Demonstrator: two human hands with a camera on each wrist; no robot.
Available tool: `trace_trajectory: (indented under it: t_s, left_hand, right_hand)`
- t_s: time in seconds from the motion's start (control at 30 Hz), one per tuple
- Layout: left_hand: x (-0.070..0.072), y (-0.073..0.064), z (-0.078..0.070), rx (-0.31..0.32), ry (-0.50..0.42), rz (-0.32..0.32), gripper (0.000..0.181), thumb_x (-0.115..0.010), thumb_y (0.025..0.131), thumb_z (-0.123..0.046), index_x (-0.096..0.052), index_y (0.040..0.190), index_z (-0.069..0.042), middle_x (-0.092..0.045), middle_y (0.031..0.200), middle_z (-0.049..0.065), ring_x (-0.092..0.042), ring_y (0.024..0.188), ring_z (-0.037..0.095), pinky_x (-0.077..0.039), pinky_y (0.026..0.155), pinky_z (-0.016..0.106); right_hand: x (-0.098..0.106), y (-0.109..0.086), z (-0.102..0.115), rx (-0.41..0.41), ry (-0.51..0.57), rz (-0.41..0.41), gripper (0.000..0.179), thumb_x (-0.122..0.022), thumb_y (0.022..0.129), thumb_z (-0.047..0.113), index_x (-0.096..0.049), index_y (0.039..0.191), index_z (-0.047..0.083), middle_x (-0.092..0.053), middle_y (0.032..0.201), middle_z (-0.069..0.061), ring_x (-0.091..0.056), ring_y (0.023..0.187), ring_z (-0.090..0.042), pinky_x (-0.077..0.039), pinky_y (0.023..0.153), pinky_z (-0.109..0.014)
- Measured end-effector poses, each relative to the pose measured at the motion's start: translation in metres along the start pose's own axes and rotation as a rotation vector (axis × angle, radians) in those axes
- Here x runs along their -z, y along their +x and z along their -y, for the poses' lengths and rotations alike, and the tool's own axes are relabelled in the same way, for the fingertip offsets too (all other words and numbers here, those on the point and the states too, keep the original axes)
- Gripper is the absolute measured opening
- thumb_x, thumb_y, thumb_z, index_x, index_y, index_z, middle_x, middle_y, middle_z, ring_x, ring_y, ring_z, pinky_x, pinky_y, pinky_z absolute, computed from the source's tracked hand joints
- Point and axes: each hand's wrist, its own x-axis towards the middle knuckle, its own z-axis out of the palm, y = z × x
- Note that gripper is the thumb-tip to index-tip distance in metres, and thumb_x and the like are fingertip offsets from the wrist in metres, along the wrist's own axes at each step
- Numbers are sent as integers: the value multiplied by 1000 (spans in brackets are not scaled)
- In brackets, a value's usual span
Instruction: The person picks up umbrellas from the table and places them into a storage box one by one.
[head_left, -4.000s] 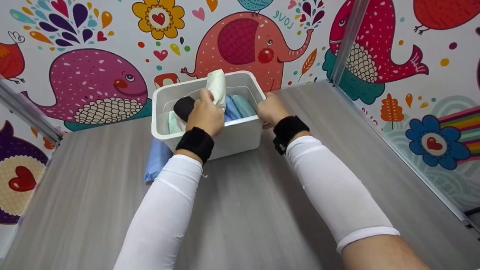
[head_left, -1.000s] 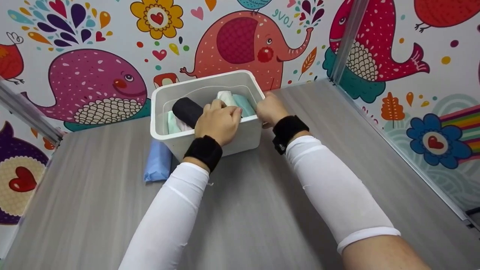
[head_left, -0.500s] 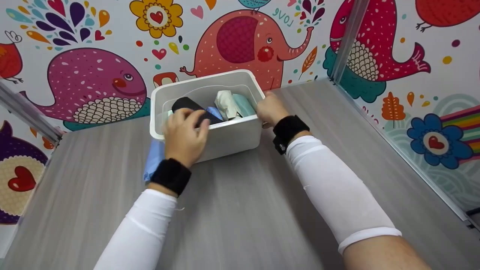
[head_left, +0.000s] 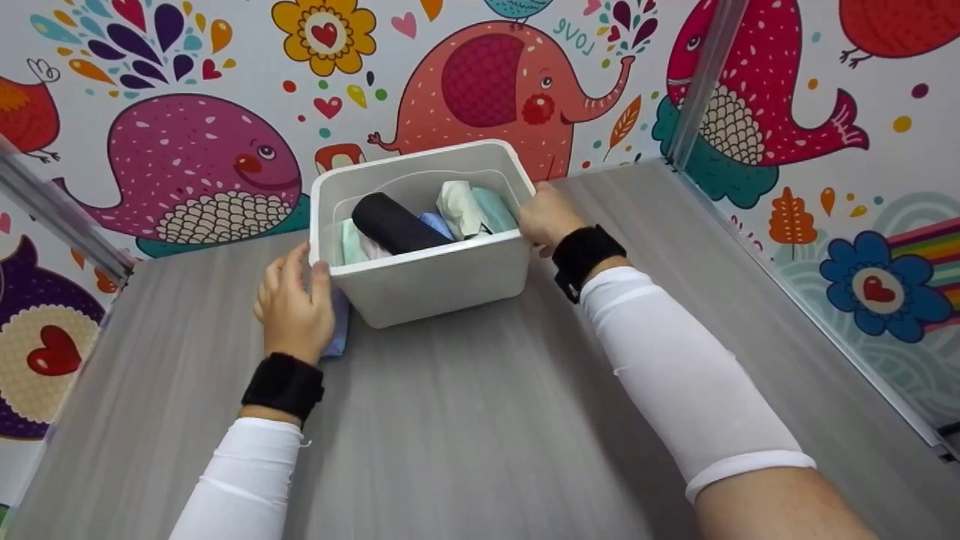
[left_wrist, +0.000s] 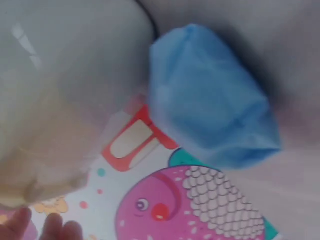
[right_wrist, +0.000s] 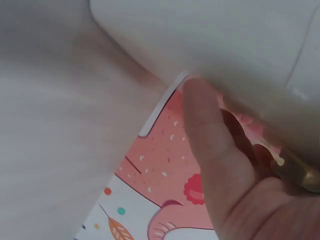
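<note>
A white plastic bin (head_left: 442, 289) stands on the table against the back wall. Inside it lie a black roll (head_left: 397, 225), a cream bundle (head_left: 461, 210), a teal bundle (head_left: 491, 210), and partly hidden blue, mint and pink pieces. My right hand (head_left: 551, 217) grips the bin's right rim, fingers bent under it in the right wrist view. At the bin's left end is my left hand (head_left: 292, 304), its fingers fairly straight and its thumb by the near left corner. A blue wrapped bundle (left_wrist: 210, 100) lies on the table beside the bin, mostly behind the left hand in the head view.
The grey wood-look table (head_left: 465, 420) extends in front of the bin and to both sides. Printed wall panels (head_left: 480, 82) with cartoon animals enclose the back and sides, with metal posts (head_left: 705, 82) at the corners.
The left hand first held the cream bundle over the bin; the bundle now lies inside. That hand then passed over the black roll and moved left to the bin's end. The right hand kept its grip.
</note>
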Motion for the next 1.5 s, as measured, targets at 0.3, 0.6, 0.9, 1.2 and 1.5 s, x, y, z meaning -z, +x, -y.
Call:
trace_trajectory:
  t_s: [0.3, 0.6, 0.9, 1.2, 1.5]
  left_hand:
    - [3, 2, 21, 220, 78, 248, 60, -32, 113, -39, -31, 164, -8, -33, 163, 29, -37, 151, 47, -29, 123, 63]
    - [-7, 1, 27, 243, 240, 554, 72, -45, 107, -42, -25, 166, -6, -20, 167, 35, -31, 151, 56, -28, 123, 65]
    - [-6, -5, 39, 199, 302, 592, 62, -39, 101, -16, -35, 163, -8, -17, 166, 39, -30, 147, 64, -30, 120, 69]
    - [-8, -7, 40, 196, 331, 586, 59, -42, 103, -19, -37, 161, -10, -16, 164, 43, -34, 144, 66, -34, 118, 70]
    - [-14, -8, 40, 206, 327, 543, 61, -48, 100, -22, -40, 159, -10, -32, 155, 39, -47, 129, 57, -40, 111, 66]
  right_hand:
    - [7, -1, 4, -34, 90, 111, 55, -41, 98, 4, -34, 152, 2, -51, 142, -27, -67, 104, -45, -62, 85, -59]
    - [18, 0, 5, -73, 156, 223, 55, -40, 97, 2, -39, 152, 3, -51, 142, -24, -64, 105, -41, -60, 91, -59]
    - [20, 0, 4, -87, 227, 265, 58, -39, 99, 0, -37, 156, 7, -52, 143, -23, -63, 112, -41, -55, 101, -62]
    - [16, 0, 2, -99, 254, 244, 57, -39, 98, 0, -38, 155, 5, -53, 136, -21, -64, 108, -39, -58, 95, -59]
    - [15, 1, 2, -92, 252, 219, 59, -40, 93, -3, -39, 151, 0, -50, 139, -24, -63, 111, -43, -59, 92, -63]
